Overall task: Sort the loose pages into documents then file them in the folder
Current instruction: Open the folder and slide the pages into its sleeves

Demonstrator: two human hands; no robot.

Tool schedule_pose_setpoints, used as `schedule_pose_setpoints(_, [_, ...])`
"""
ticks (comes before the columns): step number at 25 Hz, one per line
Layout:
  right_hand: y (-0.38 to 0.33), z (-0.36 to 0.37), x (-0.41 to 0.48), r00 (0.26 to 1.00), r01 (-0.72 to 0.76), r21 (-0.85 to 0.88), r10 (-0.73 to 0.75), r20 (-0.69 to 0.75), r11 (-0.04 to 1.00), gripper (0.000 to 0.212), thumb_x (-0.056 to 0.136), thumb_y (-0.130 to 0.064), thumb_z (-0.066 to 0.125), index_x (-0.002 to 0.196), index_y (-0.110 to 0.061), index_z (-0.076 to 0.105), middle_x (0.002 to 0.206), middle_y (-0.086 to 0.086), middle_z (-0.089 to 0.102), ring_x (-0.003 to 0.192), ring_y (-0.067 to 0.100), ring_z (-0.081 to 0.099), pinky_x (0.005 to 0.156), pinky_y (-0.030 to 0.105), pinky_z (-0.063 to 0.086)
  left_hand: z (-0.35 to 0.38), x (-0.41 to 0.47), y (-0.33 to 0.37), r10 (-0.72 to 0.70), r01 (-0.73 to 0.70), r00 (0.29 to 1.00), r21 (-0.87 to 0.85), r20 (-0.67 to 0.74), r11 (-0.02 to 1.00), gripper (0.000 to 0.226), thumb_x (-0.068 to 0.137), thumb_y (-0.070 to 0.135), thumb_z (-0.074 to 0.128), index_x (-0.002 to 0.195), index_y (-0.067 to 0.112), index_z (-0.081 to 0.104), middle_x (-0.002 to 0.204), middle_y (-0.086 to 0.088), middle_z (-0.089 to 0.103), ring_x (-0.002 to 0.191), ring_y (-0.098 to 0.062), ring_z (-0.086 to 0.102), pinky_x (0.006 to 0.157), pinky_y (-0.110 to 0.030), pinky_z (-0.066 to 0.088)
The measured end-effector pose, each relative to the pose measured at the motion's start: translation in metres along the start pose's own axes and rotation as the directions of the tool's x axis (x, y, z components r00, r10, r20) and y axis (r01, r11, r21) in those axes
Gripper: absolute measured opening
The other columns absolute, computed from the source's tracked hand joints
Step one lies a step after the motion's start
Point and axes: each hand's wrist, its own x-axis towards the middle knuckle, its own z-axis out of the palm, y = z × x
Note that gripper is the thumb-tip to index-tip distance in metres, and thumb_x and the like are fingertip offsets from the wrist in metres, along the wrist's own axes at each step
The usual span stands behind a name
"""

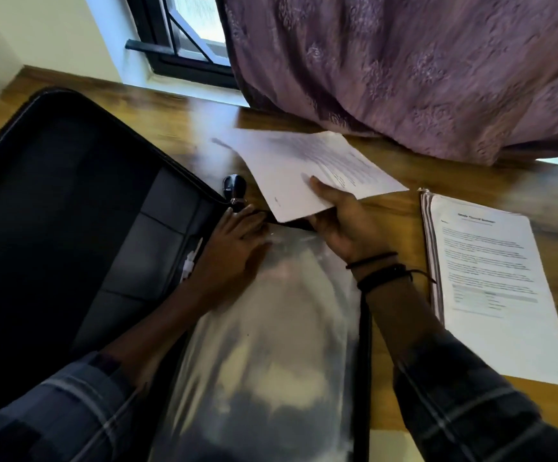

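A black zip folder (71, 201) lies open on the wooden table, its lid raised at the left. Shiny clear plastic sleeves (271, 328) fill its right half. My left hand (234, 251) rests flat with straight fingers on the top left of the sleeves. My right hand (344, 225) grips a thin set of printed pages (314, 168) by its near edge, thumb on top, just above the sleeves' top edge. The pages are blurred. A stack of printed pages (497, 288) lies on the table to the right.
A purple patterned curtain (421, 68) hangs down onto the table's far edge, just behind the held pages. A dark-framed window (184, 38) is at the back. The folder's zip puller (234, 188) lies near my left fingertips. Bare wooden table (471, 181) shows between pages and curtain.
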Motion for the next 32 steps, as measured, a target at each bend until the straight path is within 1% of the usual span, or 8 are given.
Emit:
schedule_pose_setpoints(5, [0.005,0.024,0.027,0.994,0.033,-0.042,-0.037,-0.101,0.999,0.035,0.091,-0.006,0.064,0.124,-0.005,0.054,0.115,0.012,0.068,0.095,0.021,0.068,0.072,0.034,0.062,-0.003,0.001,-0.005,0.046,-0.058,0.978,-0.055,-0.205,0.997,0.021,0.093,0.022,0.061,0.091,0.006,0.074,0.106,-0.011,0.072,0.111,-0.031,0.063,0.105,-0.042,0.042])
schedule_pose_setpoints(7, [0.007,0.031,0.035,0.991,0.027,-0.163,-0.048,-0.128,0.986,0.041,0.090,-0.008,0.065,0.129,-0.004,0.054,0.119,0.013,0.067,0.094,0.021,0.069,0.069,0.037,0.062,-0.009,0.005,-0.007,0.030,-0.051,0.985,-0.116,-0.171,0.992,0.021,0.093,0.023,0.059,0.086,0.007,0.070,0.095,-0.009,0.071,0.098,-0.029,0.064,0.098,-0.034,0.042])
schedule_pose_setpoints(11, [0.011,0.036,0.038,0.987,0.073,-0.443,-0.128,-0.094,0.894,0.019,0.092,-0.007,0.064,0.108,-0.015,0.058,0.121,0.015,0.065,0.108,0.031,0.065,0.076,0.052,0.059,-0.026,0.015,-0.003,0.020,-0.021,1.000,-0.159,-0.010,0.987,0.015,0.092,0.025,0.053,0.087,0.012,0.058,0.081,-0.005,0.066,0.078,-0.028,0.060,0.076,-0.027,0.035])
schedule_pose_setpoints(16, [0.005,0.022,0.031,0.993,0.057,-0.630,-0.111,-0.047,0.774,0.030,0.092,-0.019,0.067,0.120,-0.017,0.056,0.120,0.011,0.067,0.102,0.034,0.068,0.067,0.049,0.060,-0.038,0.019,0.001,-0.008,-0.010,0.997,-0.235,-0.075,0.972,0.012,0.089,0.028,0.064,0.093,0.018,0.059,0.086,0.005,0.067,0.082,-0.017,0.061,0.078,-0.027,0.042])
schedule_pose_setpoints(22, [-0.009,0.002,0.020,0.986,0.099,-0.678,-0.164,-0.031,0.729,0.040,0.093,-0.027,0.066,0.130,-0.019,0.052,0.115,0.007,0.070,0.089,0.027,0.073,0.064,0.041,0.060,-0.032,0.027,-0.002,-0.046,0.023,0.997,-0.346,-0.061,0.938,0.017,0.083,0.028,0.074,0.095,0.025,0.062,0.088,0.012,0.066,0.086,-0.013,0.063,0.082,-0.037,0.049])
schedule_pose_setpoints(27, [-0.022,-0.004,0.027,0.967,0.158,-0.649,-0.248,-0.050,0.744,0.027,0.092,-0.020,0.066,0.118,-0.022,0.059,0.115,0.000,0.070,0.102,0.014,0.069,0.073,0.038,0.061,-0.038,0.039,0.002,-0.184,0.256,0.965,-0.531,0.186,0.808,0.015,0.081,0.031,0.078,0.078,0.029,0.064,0.081,0.016,0.066,0.083,0.000,0.058,0.075,-0.006,0.040])
schedule_pose_setpoints(30, [-0.025,-0.002,0.033,0.969,0.162,-0.583,-0.241,-0.060,0.796,0.028,0.092,-0.015,0.066,0.119,-0.019,0.059,0.114,0.000,0.070,0.104,0.015,0.068,0.077,0.036,0.060,-0.039,0.045,0.005,-0.178,0.298,0.940,-0.452,0.290,0.841,0.015,0.080,0.023,0.079,0.077,0.027,0.065,0.079,0.018,0.065,0.081,0.003,0.059,0.072,-0.003,0.039])
schedule_pose_setpoints(32, [-0.023,-0.001,0.034,0.972,0.166,-0.565,-0.231,-0.044,0.808,0.032,0.092,-0.013,0.065,0.124,-0.015,0.058,0.117,0.002,0.069,0.106,0.017,0.067,0.080,0.035,0.060,-0.038,0.049,0.008,-0.141,0.235,0.953,-0.365,0.267,0.901,0.007,0.082,0.021,0.077,0.081,0.022,0.070,0.084,0.013,0.070,0.081,-0.001,0.061,0.075,-0.014,0.046])
